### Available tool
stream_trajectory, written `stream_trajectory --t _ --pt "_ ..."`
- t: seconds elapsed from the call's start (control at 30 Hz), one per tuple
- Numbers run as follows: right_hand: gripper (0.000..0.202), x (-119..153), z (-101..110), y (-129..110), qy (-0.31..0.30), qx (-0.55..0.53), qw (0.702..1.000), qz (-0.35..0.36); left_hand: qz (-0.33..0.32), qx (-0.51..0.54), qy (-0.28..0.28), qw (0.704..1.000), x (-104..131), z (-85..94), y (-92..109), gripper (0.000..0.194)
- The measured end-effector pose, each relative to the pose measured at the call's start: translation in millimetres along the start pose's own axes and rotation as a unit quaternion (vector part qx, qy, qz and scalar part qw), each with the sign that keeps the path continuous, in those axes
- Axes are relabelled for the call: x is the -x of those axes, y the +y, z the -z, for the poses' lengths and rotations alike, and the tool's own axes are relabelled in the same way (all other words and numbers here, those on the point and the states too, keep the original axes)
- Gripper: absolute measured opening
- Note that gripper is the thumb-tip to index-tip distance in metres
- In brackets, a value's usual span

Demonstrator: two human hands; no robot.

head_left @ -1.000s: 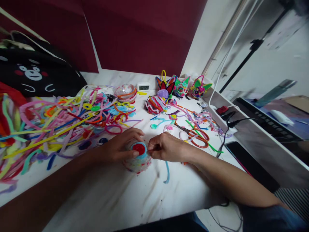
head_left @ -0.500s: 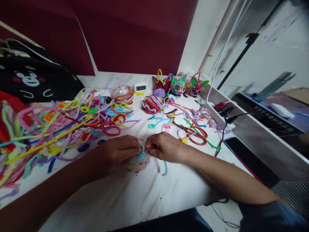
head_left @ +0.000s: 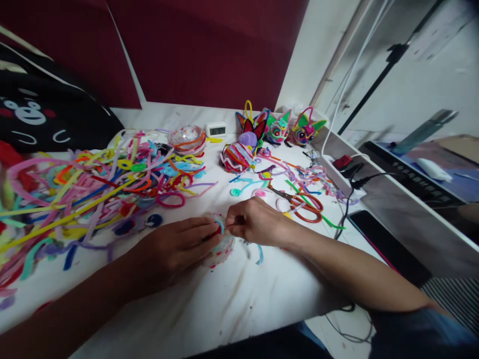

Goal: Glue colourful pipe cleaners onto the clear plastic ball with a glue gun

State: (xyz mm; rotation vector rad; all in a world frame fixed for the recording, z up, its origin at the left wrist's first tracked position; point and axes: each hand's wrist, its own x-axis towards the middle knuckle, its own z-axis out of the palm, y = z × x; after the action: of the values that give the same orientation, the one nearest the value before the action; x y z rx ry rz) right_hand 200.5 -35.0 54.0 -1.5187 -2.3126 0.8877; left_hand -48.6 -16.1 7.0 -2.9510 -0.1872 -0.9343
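A clear, speckled plastic ball or bowl (head_left: 221, 255) rests on the white table between my hands. My left hand (head_left: 183, 244) lies over its left side, fingers bent and closed against it. Along the top, by the left fingertips, runs a curved light blue pipe cleaner (head_left: 219, 222) with something red beside it. My right hand (head_left: 258, 222) is closed in a pinch at the ball's upper right, on what looks like the light blue pipe cleaner. Below that hand, a light blue strand (head_left: 260, 255) lies loose; whether it joins the curved piece is hidden.
A heap of colourful pipe cleaners (head_left: 108, 194) spreads over the left. Orange-handled scissors (head_left: 307, 208) lie beyond my right hand. A striped wrapped ball (head_left: 237, 157), another bowl (head_left: 187, 140) and finished animal heads (head_left: 277, 130) stand behind. A phone (head_left: 385, 247) lies at right.
The view has shifted slightly, so the pipe cleaner heap sits farther left. My left hand's fingers reach a bit more over the ball; my right hand stays pinched at its edge.
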Motion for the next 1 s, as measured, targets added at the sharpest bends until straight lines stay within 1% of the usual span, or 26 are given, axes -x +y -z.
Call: stream_trajectory --t 0.13,0.27,0.37,0.43,0.5,0.6,0.63,0.7,0.77,0.83,0.93,1.0 --pt "0.008 5 -4 -1 0.009 0.007 1.000 -0.005 0.011 0.025 -0.028 0.999 10 0.6 -6 0.038" --pt "0.006 9 -11 -3 0.026 0.014 1.000 -0.008 0.017 0.040 -0.051 0.998 14 4.5 -11 0.044" --pt "0.005 9 -13 -3 0.025 0.012 1.000 -0.005 0.009 0.032 -0.051 0.998 14 4.1 -13 0.041" --pt "0.011 11 -9 -1 0.029 0.006 1.000 0.003 -0.005 0.023 -0.046 0.999 13 3.4 -13 0.037" --pt "0.018 17 -3 3 0.048 -0.001 0.999 0.016 -0.014 0.020 -0.041 0.999 13 3.8 -12 0.033" --pt "0.018 38 8 16 0.097 0.024 0.995 0.017 -0.004 0.031 -0.045 0.998 12 5.7 -11 0.035" --pt "0.017 47 10 22 0.109 0.051 0.993 0.005 0.003 0.037 -0.048 0.998 12 6.2 -10 0.037" --pt "0.017 69 10 36 0.114 0.112 0.987 -0.019 0.013 0.043 -0.050 0.998 13 6.0 -8 0.040" --pt "0.020 90 5 50 0.131 0.160 0.977 -0.053 0.014 0.041 -0.043 0.998 13 4.5 -6 0.040" --pt "0.027 109 -3 61 0.144 0.181 0.969 -0.082 0.029 0.040 -0.038 0.998 14 2.5 -2 0.038" --pt "0.039 128 -13 68 0.182 0.176 0.960 -0.118 0.077 0.058 -0.028 0.995 13 1.0 5 0.038" --pt "0.039 134 -15 69 0.180 0.158 0.960 -0.142 0.099 0.069 -0.020 0.992 11 1.3 8 0.037"
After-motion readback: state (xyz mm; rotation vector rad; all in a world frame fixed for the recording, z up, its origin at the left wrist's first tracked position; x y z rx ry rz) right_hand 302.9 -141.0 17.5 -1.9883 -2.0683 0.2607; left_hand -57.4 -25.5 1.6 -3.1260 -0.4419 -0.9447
